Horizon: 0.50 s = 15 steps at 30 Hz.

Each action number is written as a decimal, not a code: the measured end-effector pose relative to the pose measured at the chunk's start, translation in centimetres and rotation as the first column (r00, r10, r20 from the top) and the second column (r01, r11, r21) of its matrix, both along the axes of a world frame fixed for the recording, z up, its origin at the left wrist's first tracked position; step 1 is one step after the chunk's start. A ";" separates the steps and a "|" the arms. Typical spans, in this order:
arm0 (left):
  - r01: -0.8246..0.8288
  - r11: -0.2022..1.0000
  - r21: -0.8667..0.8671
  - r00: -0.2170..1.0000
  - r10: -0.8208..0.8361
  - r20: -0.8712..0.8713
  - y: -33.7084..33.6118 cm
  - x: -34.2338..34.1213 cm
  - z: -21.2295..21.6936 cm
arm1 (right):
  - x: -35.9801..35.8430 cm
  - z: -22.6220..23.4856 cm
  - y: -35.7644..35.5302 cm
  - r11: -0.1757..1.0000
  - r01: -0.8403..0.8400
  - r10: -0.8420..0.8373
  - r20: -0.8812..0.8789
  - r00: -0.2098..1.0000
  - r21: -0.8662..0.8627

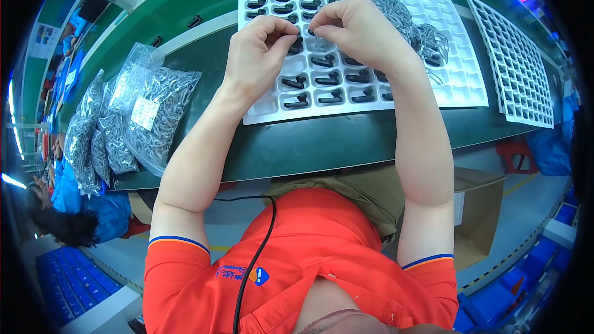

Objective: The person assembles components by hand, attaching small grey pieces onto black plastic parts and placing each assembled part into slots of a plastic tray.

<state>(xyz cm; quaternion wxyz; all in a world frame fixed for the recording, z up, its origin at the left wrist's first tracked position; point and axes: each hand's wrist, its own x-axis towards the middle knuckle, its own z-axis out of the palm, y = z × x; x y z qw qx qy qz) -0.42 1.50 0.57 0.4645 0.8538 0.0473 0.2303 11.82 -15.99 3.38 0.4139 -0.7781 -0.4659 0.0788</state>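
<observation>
Hands: two, the left hand (255,52) at 11 o'clock and the right hand (354,28) at 1. White trays (461,80): two, at 1 and 2 o'clock. Black pieces (327,78) on the nearer tray: over twenty, exact count hidden. Loose black pieces (194,21): two, towards 10 and 11. Clear bags (166,105): at least three, at 9. Cardboard box (486,219): one, towards 4.

Grey floor (532,210) shows past the near edge of the dark green worktop (334,148), a red stool (510,148) by its right corner; strip lights (12,180) glow beyond its left edge.
</observation>
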 end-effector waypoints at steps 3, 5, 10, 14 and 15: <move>-0.008 1.000 -0.026 1.000 0.008 0.008 0.4 0.1 -0.3 | -0.1 0.1 -0.1 1.000 -0.007 0.007 -0.006 1.000 0.005; -0.014 0.999 -0.036 1.000 0.014 0.004 0.3 0.0 -0.2 | -0.1 0.2 -0.1 1.000 0.018 -0.018 0.000 1.000 0.000; -0.022 0.997 -0.070 1.000 0.021 -0.015 0.3 0.1 -0.1 | 0.1 0.3 -0.1 0.999 0.036 -0.036 0.091 0.995 -0.006; -0.016 0.991 -0.134 0.999 0.010 -0.043 0.7 0.2 -0.2 | 0.0 0.4 0.0 0.999 0.042 -0.040 0.105 0.994 -0.009; -0.011 0.987 -0.162 0.999 0.002 -0.054 0.7 0.2 -0.2 | 0.1 0.3 0.1 0.999 0.042 -0.041 0.105 0.994 -0.010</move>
